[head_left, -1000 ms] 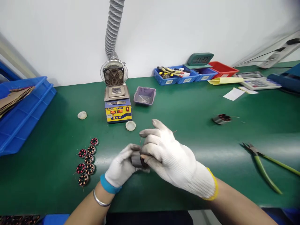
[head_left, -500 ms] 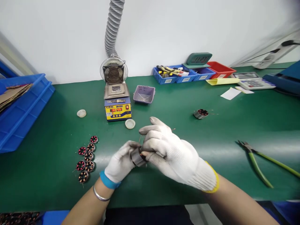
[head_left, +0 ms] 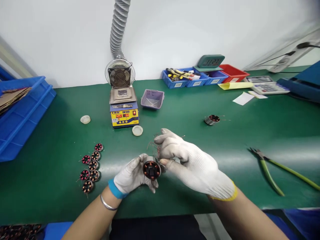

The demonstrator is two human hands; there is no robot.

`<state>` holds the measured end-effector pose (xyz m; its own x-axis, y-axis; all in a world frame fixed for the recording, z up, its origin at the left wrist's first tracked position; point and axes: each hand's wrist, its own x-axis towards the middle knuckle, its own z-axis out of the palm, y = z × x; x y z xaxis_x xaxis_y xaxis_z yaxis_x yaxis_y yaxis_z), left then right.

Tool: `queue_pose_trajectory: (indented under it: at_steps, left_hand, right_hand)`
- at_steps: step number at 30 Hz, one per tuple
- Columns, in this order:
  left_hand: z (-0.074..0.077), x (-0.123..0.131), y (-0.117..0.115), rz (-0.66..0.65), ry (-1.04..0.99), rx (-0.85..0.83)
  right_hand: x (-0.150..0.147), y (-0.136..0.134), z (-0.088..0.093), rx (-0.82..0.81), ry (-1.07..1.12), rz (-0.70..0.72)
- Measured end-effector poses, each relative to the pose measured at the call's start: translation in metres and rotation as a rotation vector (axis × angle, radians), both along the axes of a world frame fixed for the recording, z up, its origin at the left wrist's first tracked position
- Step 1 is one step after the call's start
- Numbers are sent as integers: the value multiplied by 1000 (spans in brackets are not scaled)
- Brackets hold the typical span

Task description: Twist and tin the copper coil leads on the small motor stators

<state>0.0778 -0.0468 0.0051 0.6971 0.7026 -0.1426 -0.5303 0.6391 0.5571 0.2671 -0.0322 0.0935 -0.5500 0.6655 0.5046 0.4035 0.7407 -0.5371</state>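
1. Head view: the stator core is positioned just above the bench near edge, between both gloved hands, its wound face tilted toward the camera.
2. The core is grasped by the left hand around its metal wall. The right hand is half-curled beside it, with fine wires at its fingertips; whether these are pinched cannot be told.
3. The body is judged stiff and fairly heavy for its size; the smooth wall may slip against knit gloves. The wires are judged light, springy and easily bent. The core should be held by its wall, and pressure on the windings avoided.
4. Clock positions are taken from the core. Smaller wound cores are grouped at 9 o'clock, a solder pot at 11, a purple tray at 12, another stator core at 2, and pliers at 3.
5. The green bench appears smooth and is backed by a white wall; a ducting hose is suspended behind the pot.
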Motion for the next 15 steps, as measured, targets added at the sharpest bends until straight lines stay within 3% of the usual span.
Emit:
queue_pose_trajectory:
  at_steps: [5, 8, 10, 12, 15]
  left_hand:
    - [2, 5, -1, 143, 180, 71]
    - [4, 9, 0, 321, 195, 9]
    - [4, 11, 3, 437, 206, -91]
    - [5, 11, 6, 513, 226, -193]
    - [6, 9, 10, 572, 209, -266]
  right_hand:
    - [-2, 0, -14, -120, 160, -3]
    - [3, 3, -31, -189, 444, -263]
    - [6, 2, -42, -134, 614, -474]
    - [5, -3, -50, 21, 559, -495]
    - [-8, -16, -54, 292, 169, -302]
